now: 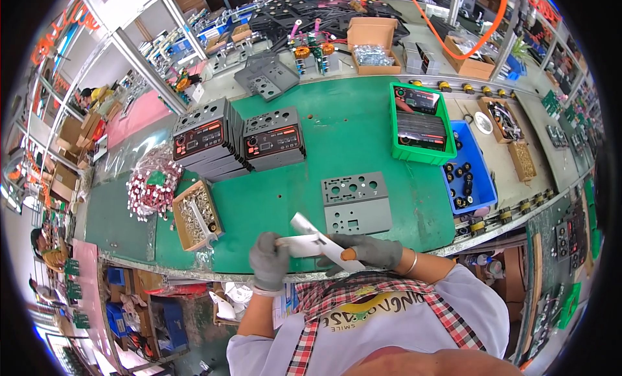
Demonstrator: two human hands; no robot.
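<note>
Both my hands wear grey gloves at the near edge of the green-topped table. My left hand (pixel 267 262) pinches the end of a white strip (pixel 299 246). My right hand (pixel 370 251) holds a longer white strip (pixel 340 253), its bare fingertip showing against it. The two strips cross and touch between my hands; I cannot tell whether they are one piece. Just beyond lies a grey metal panel (pixel 372 216) with round holes, slots and a square cutout, flat on the green surface (pixel 275 211). Nothing lies between my right hand and this panel's near edge.
Stacked grey panels with black-and-red faces (pixel 273 143) stand left. Nearer are a cardboard box of small metal parts (pixel 184 222) and bundled red-white wires (pixel 154 182). A green bin (pixel 424 157) of dark face plates and a blue bin (pixel 481 204) of black knobs stand right.
</note>
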